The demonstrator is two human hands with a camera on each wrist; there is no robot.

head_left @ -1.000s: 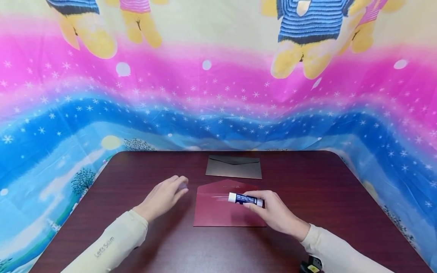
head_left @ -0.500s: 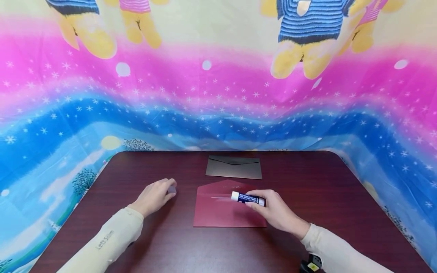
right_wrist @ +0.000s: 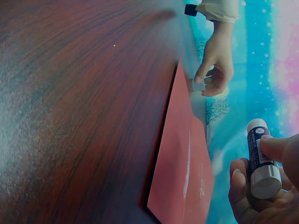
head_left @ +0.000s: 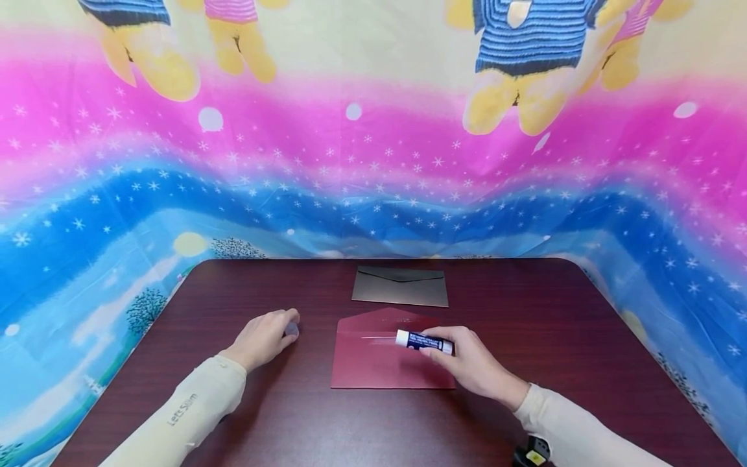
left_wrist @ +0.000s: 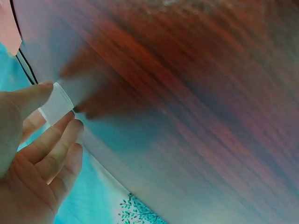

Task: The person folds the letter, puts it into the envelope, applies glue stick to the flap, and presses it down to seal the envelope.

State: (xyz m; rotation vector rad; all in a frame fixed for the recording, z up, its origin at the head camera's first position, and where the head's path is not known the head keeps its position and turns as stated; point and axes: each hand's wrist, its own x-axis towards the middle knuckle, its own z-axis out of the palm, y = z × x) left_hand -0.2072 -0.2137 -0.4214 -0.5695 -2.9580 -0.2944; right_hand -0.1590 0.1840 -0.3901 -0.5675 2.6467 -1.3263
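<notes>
My right hand (head_left: 475, 362) pinches a glue stick (head_left: 421, 340) between thumb and fingers. Dark blue with white ends, the stick lies level above a red envelope (head_left: 364, 368). That envelope's pointed flap (head_left: 385, 319) is spread away from me, and a pale streak (right_wrist: 188, 163) runs along it in the right wrist view. Left of the envelope, my left hand (head_left: 262, 338) holds a small translucent white cap (left_wrist: 58, 103) between thumb and fingers, just over the tabletop as far as the head view shows.
Behind the red envelope a grey-brown envelope (head_left: 397, 292) lies with its flap folded down. Both are on a dark red wooden table (head_left: 327, 428) with rounded far corners. A printed curtain (head_left: 350, 168) hangs along its back and sides.
My left hand has moved left, away from the red envelope, carrying the cap. The right hand with the glue stick has shifted slightly right. Both envelopes stay put.
</notes>
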